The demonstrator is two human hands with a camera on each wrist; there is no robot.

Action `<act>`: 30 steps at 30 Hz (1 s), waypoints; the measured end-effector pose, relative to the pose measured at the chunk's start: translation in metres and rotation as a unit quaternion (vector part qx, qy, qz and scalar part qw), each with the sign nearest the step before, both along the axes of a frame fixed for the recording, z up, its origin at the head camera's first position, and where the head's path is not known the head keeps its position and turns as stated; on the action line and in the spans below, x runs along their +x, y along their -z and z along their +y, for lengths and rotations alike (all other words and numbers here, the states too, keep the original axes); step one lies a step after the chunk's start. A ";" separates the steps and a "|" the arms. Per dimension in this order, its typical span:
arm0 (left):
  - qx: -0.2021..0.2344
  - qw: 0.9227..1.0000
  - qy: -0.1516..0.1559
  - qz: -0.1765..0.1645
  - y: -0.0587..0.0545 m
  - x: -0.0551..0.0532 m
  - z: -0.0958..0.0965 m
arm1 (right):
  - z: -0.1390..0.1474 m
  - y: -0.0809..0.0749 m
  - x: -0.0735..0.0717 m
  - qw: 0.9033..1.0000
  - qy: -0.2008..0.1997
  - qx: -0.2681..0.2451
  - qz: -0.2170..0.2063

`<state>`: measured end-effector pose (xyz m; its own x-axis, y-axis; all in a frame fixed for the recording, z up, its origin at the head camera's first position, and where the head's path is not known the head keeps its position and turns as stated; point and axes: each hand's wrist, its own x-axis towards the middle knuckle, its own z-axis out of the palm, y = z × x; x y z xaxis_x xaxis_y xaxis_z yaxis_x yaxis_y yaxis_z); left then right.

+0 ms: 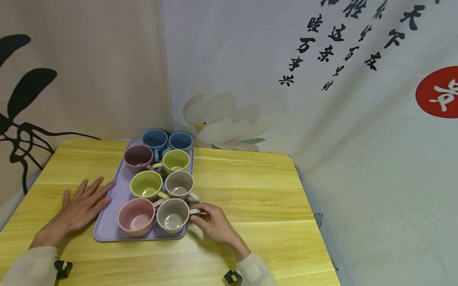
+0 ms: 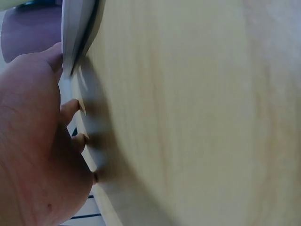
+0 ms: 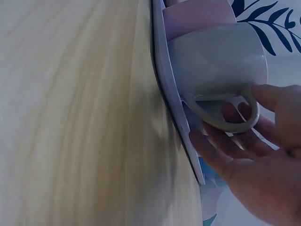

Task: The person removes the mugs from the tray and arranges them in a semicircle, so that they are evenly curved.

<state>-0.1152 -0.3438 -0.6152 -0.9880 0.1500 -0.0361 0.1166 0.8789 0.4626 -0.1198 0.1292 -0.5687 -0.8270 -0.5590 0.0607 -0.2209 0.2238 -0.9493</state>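
Pale grey mug [image 1: 173,216]: upright in the near right corner of the tray [image 1: 121,190], glossy, handle [image 1: 195,211] pointing right.
Right grip [image 1: 216,225]: thumb and fingers grasping that handle at the tray's right edge.
Tray: lilac, carrying eight mugs [image 1: 146,183], the pink mug [image 1: 136,216] near its left corner.
Left grip [image 1: 84,206]: released, fingers spread, touching the tray's left edge.
Table [image 1: 250,190]: yellow wood grain beneath the tray.

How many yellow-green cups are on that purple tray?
2: one yellow-green cup behind the round pink cup, another in front of the right blue cup; none seem hidden.
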 end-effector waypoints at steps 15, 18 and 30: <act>0.000 1.000 0.000 -0.003 -0.002 -0.001 0.000 | -0.003 -0.003 -0.004 1.000 0.010 0.001 -0.007; 0.000 1.000 0.000 -0.007 -0.004 -0.001 0.001 | -0.003 -0.004 -0.003 1.000 0.012 0.005 -0.019; 0.004 1.000 -0.001 0.003 0.000 0.000 0.000 | -0.001 -0.003 -0.002 0.999 0.004 0.002 -0.053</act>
